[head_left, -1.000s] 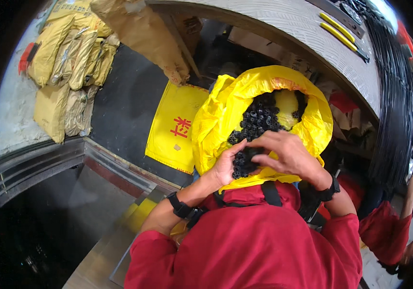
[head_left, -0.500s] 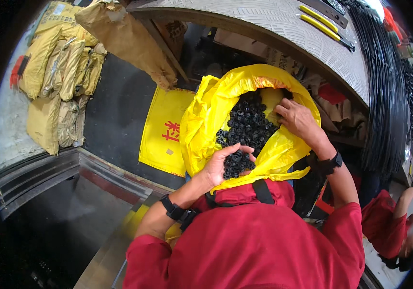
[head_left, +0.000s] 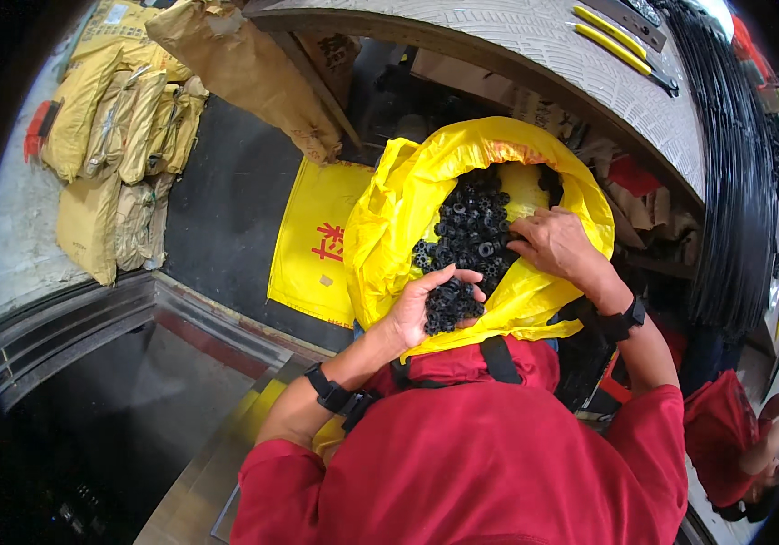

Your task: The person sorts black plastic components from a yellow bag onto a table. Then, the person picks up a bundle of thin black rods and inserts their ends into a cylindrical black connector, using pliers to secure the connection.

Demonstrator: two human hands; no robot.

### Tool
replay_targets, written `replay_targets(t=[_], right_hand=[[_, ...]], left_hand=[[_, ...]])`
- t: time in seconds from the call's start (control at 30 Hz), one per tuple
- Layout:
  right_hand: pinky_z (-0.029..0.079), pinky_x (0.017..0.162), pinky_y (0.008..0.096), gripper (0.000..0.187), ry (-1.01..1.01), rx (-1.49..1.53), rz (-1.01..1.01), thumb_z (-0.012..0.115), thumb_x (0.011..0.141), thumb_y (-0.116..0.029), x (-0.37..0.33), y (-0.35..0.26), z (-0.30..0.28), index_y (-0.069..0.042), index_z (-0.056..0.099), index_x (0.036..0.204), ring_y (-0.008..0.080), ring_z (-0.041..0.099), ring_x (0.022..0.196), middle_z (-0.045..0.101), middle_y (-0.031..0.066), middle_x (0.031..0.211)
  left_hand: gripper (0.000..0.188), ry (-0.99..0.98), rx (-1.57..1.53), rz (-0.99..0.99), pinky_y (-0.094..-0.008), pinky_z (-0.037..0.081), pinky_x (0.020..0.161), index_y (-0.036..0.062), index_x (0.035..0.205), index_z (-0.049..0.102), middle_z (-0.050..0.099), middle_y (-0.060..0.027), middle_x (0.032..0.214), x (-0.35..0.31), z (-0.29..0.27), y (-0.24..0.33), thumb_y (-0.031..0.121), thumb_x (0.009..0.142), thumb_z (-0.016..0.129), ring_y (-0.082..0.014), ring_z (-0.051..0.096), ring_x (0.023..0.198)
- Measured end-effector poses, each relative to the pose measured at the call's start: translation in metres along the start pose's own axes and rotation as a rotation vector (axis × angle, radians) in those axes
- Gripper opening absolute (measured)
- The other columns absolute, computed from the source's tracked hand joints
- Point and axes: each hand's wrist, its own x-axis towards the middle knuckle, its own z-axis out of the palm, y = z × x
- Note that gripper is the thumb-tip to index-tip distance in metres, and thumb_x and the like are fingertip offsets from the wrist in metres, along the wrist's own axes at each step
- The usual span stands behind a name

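A yellow plastic bag lies wide open in front of me, with a heap of small black ring-shaped parts inside. My left hand is palm up and cupped round a handful of black parts at the bag's near side. Over the right side of the heap, my right hand bends its fingers together, tips down against the heap's edge. What those fingertips hold, if anything, is hidden.
Beyond the bag stands a workbench bearing yellow-handled pliers. Long black strands hang at its right. A flat yellow sack lies left; stacked sacks stand farther off. A person in red is at right.
My right hand has moved left and nearer to me, from the bag's right wall to the edge of the heap. The left hand still holds its handful.
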Motion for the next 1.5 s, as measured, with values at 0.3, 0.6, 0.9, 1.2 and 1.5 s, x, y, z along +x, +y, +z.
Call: replay_targets(t=[0.3, 0.6, 0.9, 1.2, 1.5], right_hand=[[0.046, 0.059, 0.0383, 0.017, -0.042, -0.076, -0.07, 0.061, 0.073, -0.024, 0.0, 0.0, 0.009, -0.008, 0.056, 0.075, 0.0277, 0.059, 0.06, 0.058, 0.0091, 0.062], [0.047, 0.056, 0.0355, 0.016, 0.032, 0.355, 0.152, 0.063, 0.074, -0.02, 0.001, -0.016, -0.024, -0.013, 0.061, 0.088, 0.028, 0.059, 0.066, 0.06, 0.0082, 0.077], [0.045, 0.051, 0.0417, 0.012, 0.226, 0.167, 0.173, 0.055, 0.075, -0.011, 0.013, -0.019, -0.015, -0.012, 0.059, 0.086, 0.0327, 0.057, 0.062, 0.056, 0.0106, 0.074], [0.044, 0.052, 0.0385, 0.011, -0.105, -0.261, -0.022, 0.058, 0.075, -0.02, 0.021, -0.025, 0.021, -0.01, 0.055, 0.078, 0.026, 0.061, 0.062, 0.059, 0.0083, 0.064], [0.043, 0.058, 0.042, 0.011, -0.192, -0.184, 0.138, 0.047, 0.08, -0.016, 0.027, -0.03, 0.003, -0.011, 0.054, 0.087, 0.0246, 0.062, 0.063, 0.06, 0.0073, 0.061]], left_hand=[[0.042, -0.021, -0.019, 0.011, -0.0404, 0.054, 0.074, 0.0008, 0.111, 0.052, 0.06, -0.0165, 0.097, 0.0, 0.002, 0.0, 0.036, 0.09, 0.042, -0.0303, 0.061, 0.089], [0.043, -0.021, -0.02, 0.005, -0.0399, 0.054, 0.073, 0.0014, 0.112, 0.051, 0.06, -0.0168, 0.099, 0.0, 0.001, 0.0, 0.037, 0.09, 0.041, -0.0294, 0.061, 0.09], [0.042, -0.02, 0.01, 0.003, -0.039, 0.055, 0.072, 0.0015, 0.109, 0.053, 0.06, -0.0157, 0.098, 0.002, -0.002, -0.001, 0.036, 0.09, 0.041, -0.0272, 0.061, 0.088], [0.041, -0.003, 0.018, -0.003, -0.0386, 0.055, 0.071, 0.0013, 0.107, 0.055, 0.061, -0.0156, 0.097, 0.001, 0.001, 0.0, 0.036, 0.09, 0.043, -0.0262, 0.062, 0.086], [0.041, 0.018, 0.037, -0.001, -0.0382, 0.055, 0.07, 0.0015, 0.105, 0.056, 0.062, -0.015, 0.092, 0.0, 0.002, 0.0, 0.037, 0.089, 0.043, -0.0294, 0.062, 0.086]])
